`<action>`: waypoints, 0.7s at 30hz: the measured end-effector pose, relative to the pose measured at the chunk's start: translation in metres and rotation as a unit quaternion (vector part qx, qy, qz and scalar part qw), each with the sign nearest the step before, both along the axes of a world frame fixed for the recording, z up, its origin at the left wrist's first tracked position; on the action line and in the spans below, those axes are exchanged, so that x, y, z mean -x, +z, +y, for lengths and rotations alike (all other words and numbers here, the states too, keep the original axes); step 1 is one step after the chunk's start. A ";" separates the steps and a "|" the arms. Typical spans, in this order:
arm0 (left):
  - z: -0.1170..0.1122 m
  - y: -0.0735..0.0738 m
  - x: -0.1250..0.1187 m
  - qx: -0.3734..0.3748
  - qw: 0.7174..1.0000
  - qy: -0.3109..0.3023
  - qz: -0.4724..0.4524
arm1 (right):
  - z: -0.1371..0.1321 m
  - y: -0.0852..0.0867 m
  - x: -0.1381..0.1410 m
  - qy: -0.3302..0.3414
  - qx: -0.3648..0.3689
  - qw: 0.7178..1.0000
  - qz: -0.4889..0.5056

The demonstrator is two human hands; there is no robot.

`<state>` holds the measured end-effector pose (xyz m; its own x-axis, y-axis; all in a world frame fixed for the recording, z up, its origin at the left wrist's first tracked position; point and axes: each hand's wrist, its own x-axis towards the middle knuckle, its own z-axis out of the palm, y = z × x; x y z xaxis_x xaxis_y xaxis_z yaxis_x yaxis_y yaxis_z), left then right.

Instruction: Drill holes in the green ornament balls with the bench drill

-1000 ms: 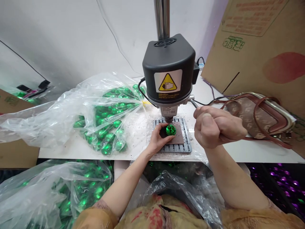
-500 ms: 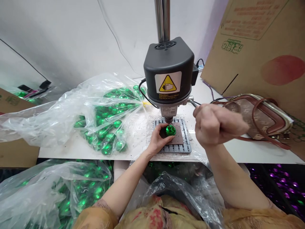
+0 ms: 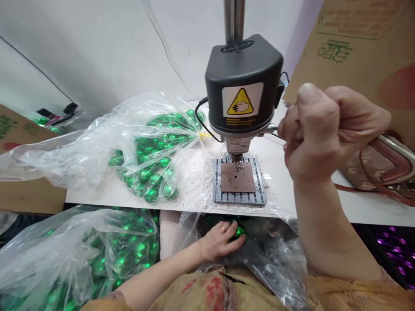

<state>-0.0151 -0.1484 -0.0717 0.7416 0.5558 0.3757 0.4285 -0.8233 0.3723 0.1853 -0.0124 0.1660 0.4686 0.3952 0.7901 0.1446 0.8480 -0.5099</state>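
My left hand [image 3: 223,241] is below the table's front edge, over an open clear plastic bag [image 3: 272,255]. Its fingers curl around a shiny green ball [image 3: 240,232], partly hidden by them. My right hand [image 3: 324,129] is closed in a fist on the feed lever [image 3: 271,128] of a small black drill press [image 3: 244,82]; most of the lever is hidden by the fist. Beneath the chuck [image 3: 236,157], a brown square pad [image 3: 238,183] with a small hole lies on the slotted metal base [image 3: 223,198], dark shavings scattered over both.
A tied clear bag of green balls [image 3: 152,160] lies on the white table [image 3: 97,194] at left. Another bag of green balls [image 3: 123,255] sits below. At right are a handbag [image 3: 372,166], a cardboard box [image 3: 366,56] and purple shiny pieces [image 3: 394,250].
My left hand has moved from the pad down below the table edge, taking the green ball off the pad. My right hand has risen with the lever. The view has shifted slightly.
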 end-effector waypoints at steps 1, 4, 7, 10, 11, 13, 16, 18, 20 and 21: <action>-0.006 -0.001 0.003 0.028 0.999 0.004 0.037 | 0.000 0.001 0.001 -0.004 -0.005 1.000 0.005; -0.012 0.007 0.009 0.060 0.994 0.034 0.086 | 0.001 0.001 0.002 -0.008 -0.026 0.999 0.027; 0.007 0.026 0.018 0.029 0.995 0.095 -0.018 | 0.004 -0.001 0.000 0.003 -0.029 0.999 0.043; 0.054 0.051 0.036 -0.009 0.961 0.239 -0.142 | 0.006 -0.004 -0.003 0.042 -0.021 0.998 0.050; 0.073 0.059 0.044 -0.009 0.947 0.288 -0.143 | 0.006 -0.005 -0.004 0.051 -0.022 0.997 0.053; 0.110 0.072 0.060 -0.015 0.921 0.374 -0.110 | 0.005 -0.005 -0.003 0.053 -0.026 0.996 0.061; 0.152 0.084 0.080 -0.006 0.890 0.456 0.012 | 0.002 -0.004 -0.001 0.041 -0.028 0.997 0.059; 0.169 0.088 0.088 0.001 0.848 0.512 0.139 | 0.000 -0.003 -0.001 0.042 -0.016 0.998 0.046; 0.181 0.090 0.093 0.011 0.798 0.550 0.247 | 0.000 -0.003 -0.001 0.043 -0.019 0.998 0.038; 0.185 0.091 0.094 0.018 0.780 0.560 0.280 | 0.000 -0.003 -0.001 0.041 -0.025 0.998 0.037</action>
<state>-0.1094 0.0370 0.0197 -0.1741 0.9752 0.1364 0.9749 0.1902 -0.1159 0.1859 -0.0126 0.1635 0.4946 0.3957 0.7738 0.0370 0.8800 -0.4736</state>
